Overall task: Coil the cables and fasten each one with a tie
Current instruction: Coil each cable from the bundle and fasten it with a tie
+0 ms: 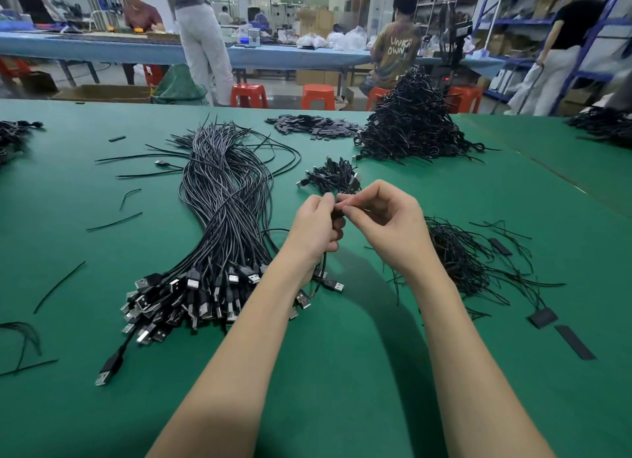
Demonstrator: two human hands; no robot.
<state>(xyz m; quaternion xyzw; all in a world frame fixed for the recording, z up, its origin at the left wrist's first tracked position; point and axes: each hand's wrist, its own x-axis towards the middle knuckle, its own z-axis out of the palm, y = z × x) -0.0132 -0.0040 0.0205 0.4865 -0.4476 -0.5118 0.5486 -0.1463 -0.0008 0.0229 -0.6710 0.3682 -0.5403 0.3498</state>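
Both hands, left (316, 225) and right (386, 225), pinch one black cable (337, 213); distant shirt reads "UNKN OWN".

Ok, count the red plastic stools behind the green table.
4: one red plastic stool at left, one centre, one under the seated person, one right, partly hidden by the cable heap.

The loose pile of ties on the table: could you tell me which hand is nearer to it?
Right. The right hand hovers just beside the pile of ties; the left hand is farther, beyond the right hand.

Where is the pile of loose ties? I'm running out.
In the head view, the pile of ties lies on the green table, right of the right hand.
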